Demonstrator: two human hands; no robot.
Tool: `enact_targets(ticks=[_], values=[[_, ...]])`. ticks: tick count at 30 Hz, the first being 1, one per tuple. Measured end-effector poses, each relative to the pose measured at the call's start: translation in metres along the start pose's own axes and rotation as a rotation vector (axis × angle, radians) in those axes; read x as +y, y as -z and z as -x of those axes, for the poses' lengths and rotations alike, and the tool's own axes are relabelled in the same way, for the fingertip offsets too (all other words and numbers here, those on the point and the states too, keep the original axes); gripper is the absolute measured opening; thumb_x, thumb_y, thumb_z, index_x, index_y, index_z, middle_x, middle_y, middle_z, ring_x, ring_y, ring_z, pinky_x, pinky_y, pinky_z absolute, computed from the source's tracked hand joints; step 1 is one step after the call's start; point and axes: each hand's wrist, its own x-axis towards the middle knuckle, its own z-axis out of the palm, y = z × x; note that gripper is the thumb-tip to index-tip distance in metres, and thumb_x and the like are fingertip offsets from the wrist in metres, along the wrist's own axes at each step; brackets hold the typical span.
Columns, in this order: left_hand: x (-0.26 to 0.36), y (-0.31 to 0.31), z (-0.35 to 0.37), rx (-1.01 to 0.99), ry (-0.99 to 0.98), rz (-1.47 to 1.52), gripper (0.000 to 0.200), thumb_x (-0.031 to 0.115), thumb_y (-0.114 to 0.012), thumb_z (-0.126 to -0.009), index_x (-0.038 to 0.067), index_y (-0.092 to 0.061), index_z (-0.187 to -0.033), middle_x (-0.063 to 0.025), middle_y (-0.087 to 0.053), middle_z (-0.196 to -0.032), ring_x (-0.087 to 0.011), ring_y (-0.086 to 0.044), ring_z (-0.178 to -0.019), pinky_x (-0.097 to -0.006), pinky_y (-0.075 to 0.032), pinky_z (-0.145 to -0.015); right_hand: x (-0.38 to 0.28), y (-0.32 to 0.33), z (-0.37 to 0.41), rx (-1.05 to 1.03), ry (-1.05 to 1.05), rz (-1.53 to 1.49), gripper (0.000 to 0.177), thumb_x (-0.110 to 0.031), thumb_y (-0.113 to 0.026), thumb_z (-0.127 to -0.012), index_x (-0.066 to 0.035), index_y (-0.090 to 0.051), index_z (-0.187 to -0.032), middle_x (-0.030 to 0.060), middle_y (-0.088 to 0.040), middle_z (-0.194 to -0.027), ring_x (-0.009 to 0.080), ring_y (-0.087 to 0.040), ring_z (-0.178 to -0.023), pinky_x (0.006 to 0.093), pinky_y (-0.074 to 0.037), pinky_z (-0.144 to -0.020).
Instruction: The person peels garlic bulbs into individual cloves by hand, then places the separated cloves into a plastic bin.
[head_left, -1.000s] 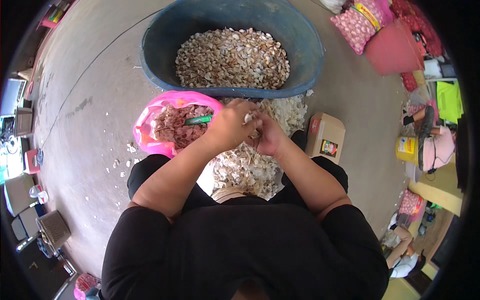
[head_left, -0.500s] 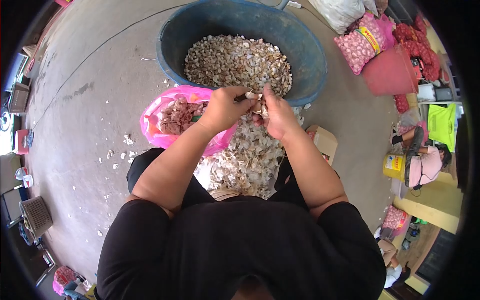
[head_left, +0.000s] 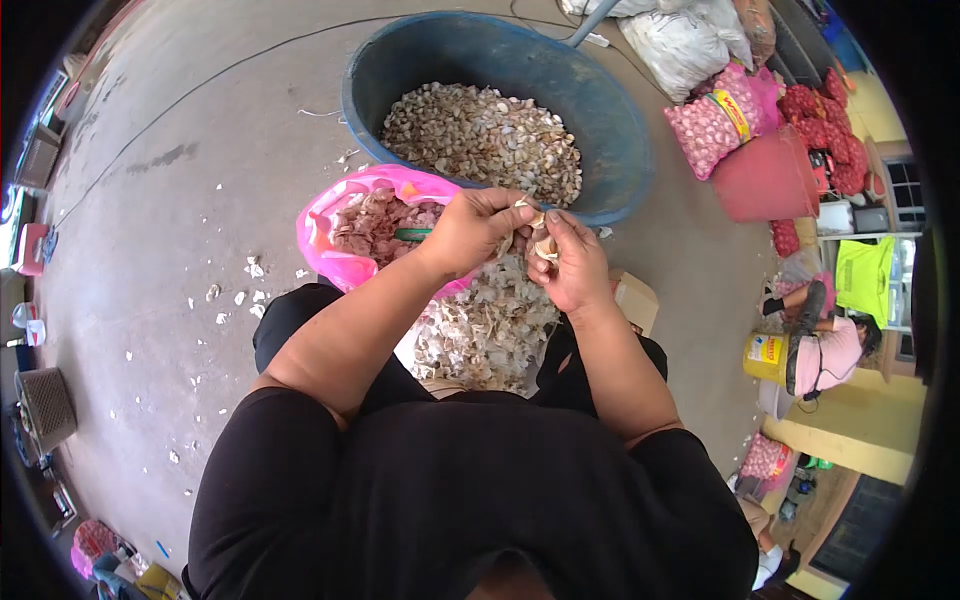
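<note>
Both hands meet in front of the blue tub's near rim. My left hand (head_left: 470, 232) is closed, its thumb and fingers pinching pale garlic pieces (head_left: 537, 217). Opposite it, my right hand (head_left: 577, 262) curls around more garlic cloves (head_left: 545, 250) with papery skin. Behind them the large blue tub (head_left: 625, 130) holds a heap of loose cloves (head_left: 480, 135). A pink plastic bag (head_left: 318, 235) of reddish skins lies open beside my left hand, with a green object (head_left: 411, 234) in it. Below my hands is a pile of pale skins (head_left: 480, 335).
A cardboard box (head_left: 636, 300) stands right of the skin pile. Farther right are a red bucket (head_left: 765, 175), a garlic sack (head_left: 705, 125), a yellow bucket (head_left: 766, 355) and a seated person (head_left: 835, 355). Skin scraps dot the floor (head_left: 180, 250) at left.
The view has shifted slightly. My hands have drawn a little apart at the fingertips, and the cloves in my right hand now show more clearly.
</note>
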Motion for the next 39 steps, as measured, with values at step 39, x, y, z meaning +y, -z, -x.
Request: enact_targets(ticks=[39], values=[[-0.041, -0.013, -0.030, 0.154, 0.150, 0.084, 0.026, 0.006, -0.056, -0.081, -0.003, -0.048, -0.104, -0.0093, -0.056, -0.094, -0.0160, -0.056, -0.083, -0.0265, -0.046, -0.076, 0.004, 0.054, -0.025, -0.069, -0.013, 0.499, 0.029, -0.029, -0.057, -0.081, -0.007, -0.048, -0.098, 0.0057, -0.055, -0.073, 0.0131, -0.056, -0.059, 0.0232, -0.047, -0.053]])
